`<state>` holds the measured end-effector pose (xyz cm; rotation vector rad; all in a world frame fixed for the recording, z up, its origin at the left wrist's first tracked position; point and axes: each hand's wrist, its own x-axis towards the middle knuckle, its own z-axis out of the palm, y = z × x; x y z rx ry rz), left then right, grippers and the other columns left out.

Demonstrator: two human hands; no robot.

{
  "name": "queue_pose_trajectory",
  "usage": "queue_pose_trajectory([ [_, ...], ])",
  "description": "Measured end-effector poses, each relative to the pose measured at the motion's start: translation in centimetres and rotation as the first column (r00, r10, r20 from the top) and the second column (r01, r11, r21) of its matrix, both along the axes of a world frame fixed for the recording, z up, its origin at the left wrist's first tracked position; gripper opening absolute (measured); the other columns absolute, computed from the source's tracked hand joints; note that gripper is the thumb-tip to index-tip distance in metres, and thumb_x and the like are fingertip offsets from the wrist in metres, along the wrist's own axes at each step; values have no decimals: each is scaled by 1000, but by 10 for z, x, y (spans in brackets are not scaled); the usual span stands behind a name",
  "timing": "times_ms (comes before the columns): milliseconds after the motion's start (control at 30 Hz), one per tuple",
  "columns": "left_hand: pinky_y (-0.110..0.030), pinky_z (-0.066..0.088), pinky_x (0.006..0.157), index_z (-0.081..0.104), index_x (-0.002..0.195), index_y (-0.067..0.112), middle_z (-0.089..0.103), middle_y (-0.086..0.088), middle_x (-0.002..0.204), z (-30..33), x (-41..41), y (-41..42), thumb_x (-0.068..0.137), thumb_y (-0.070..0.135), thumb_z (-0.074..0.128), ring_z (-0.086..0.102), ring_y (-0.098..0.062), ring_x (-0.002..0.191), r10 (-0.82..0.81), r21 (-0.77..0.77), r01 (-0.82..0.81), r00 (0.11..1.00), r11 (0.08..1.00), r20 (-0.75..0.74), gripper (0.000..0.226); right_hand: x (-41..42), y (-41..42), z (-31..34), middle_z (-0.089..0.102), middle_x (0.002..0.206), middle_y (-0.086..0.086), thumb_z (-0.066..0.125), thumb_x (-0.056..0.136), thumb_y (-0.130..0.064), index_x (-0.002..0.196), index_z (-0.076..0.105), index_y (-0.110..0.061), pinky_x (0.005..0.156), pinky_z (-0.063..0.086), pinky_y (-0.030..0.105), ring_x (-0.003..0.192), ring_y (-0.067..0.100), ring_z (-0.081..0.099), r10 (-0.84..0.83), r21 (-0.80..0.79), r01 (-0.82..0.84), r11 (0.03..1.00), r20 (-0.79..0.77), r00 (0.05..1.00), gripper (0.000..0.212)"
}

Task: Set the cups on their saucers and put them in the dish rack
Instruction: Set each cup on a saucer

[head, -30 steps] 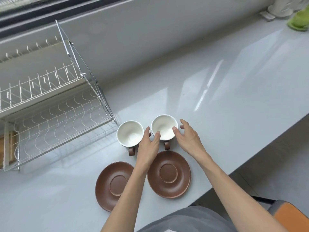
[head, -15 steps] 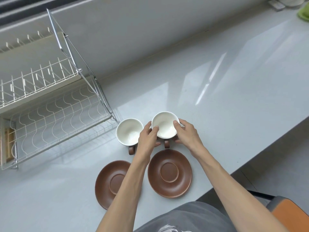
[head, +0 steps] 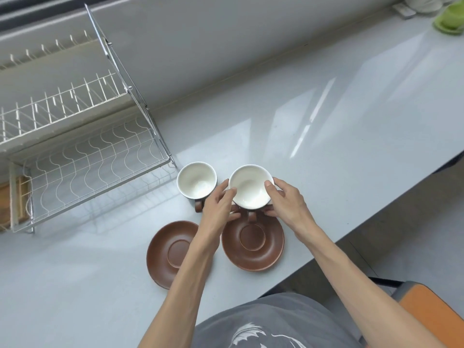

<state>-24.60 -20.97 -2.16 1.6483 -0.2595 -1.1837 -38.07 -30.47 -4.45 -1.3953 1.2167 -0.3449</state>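
Two cups, white inside and brown outside, are on the grey counter. The right cup [head: 249, 187] is gripped from both sides, my left hand [head: 219, 209] on its left rim and my right hand [head: 286, 202] on its right rim; it hovers at the far edge of the right brown saucer [head: 253, 247], handle pointing toward me. The left cup [head: 196, 180] stands alone beside it. A second brown saucer [head: 170, 253] lies to the left, partly under my left forearm. The wire dish rack [head: 82, 156] stands at the left with nothing in it.
The counter's front edge [head: 351, 237] runs diagonally at the right. A green dish [head: 450, 18] and white items sit at the far right corner. An orange chair seat [head: 431, 312] is below right. A wooden board [head: 5, 204] lies left of the rack.
Both hands have closed onto the right cup, and it has lifted and shifted slightly toward me, over the right saucer's far edge. The left cup and both saucers have stayed put.
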Motion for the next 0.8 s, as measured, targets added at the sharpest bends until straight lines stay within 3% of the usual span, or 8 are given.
queue_pose_trajectory([
  [100,-26,61,74,52,138,27,66,9,115,-1,-8,21,101,24,54,74,-17,93,-14,-12,14,1000,1000,-12,36,-12,19,-3,73,99,3,50,98,-44,130,59,-28,77,63,42,89,25,74,15,15,-15,1000,-6,1000,37],
  [200,-35,61,85,55,135,31,67,3,121,-9,-17,41,102,28,53,74,-21,96,-21,29,22,1000,999,-21,33,-23,36,-8,72,103,4,50,98,-44,130,59,-28,75,63,41,90,25,73,11,34,-10,999,-32,999,37],
  [333,-42,60,90,60,135,31,69,3,123,-17,-29,61,101,32,51,75,-22,99,-32,62,33,999,998,-32,35,-37,56,-14,72,102,4,51,99,-42,103,61,-43,75,63,40,86,24,74,11,52,-10,999,-26,1000,11],
  [500,-43,60,91,58,138,29,70,12,114,-18,-38,73,100,34,52,74,-21,100,-24,80,29,997,996,-68,39,-48,69,-16,70,103,0,50,100,-42,129,59,-31,75,63,34,88,21,74,7,88,-4,996,-37,999,32],
  [800,-43,59,92,58,137,25,67,10,118,-19,-38,80,101,33,51,74,-24,101,-15,101,25,995,995,-97,37,-50,75,-17,70,101,-2,50,100,-43,132,58,-25,80,62,40,88,20,74,-2,114,9,993,-60,998,38],
])
